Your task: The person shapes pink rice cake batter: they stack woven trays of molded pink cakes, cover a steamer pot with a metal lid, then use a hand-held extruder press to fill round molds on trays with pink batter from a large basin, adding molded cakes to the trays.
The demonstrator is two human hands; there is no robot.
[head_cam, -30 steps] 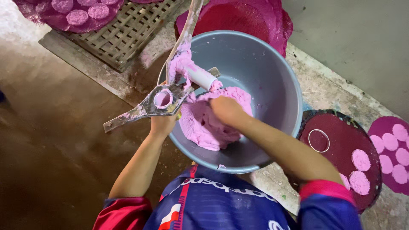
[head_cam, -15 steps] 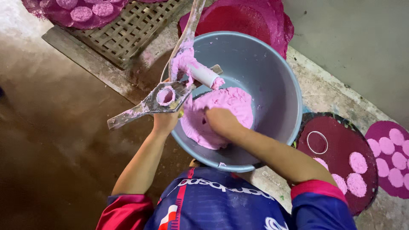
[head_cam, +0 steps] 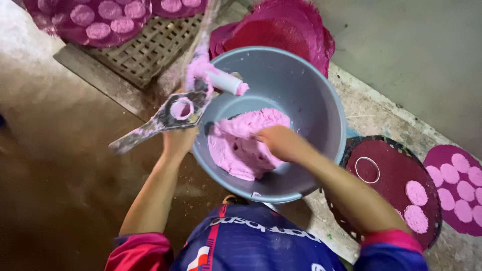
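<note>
Left hand, fingers closed around dough-smeared flat metal ring mould, held just beside rim of round grey plastic basin. Right hand inside basin, fingers pressed into soft pink dough mass; grip unclear. Farther right, round maroon mat carrying pink discs.

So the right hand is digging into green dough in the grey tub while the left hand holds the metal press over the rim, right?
Not green: the head view shows pink dough. The right hand digs into it in the grey tub while the left hand holds the metal press over the rim.
</note>
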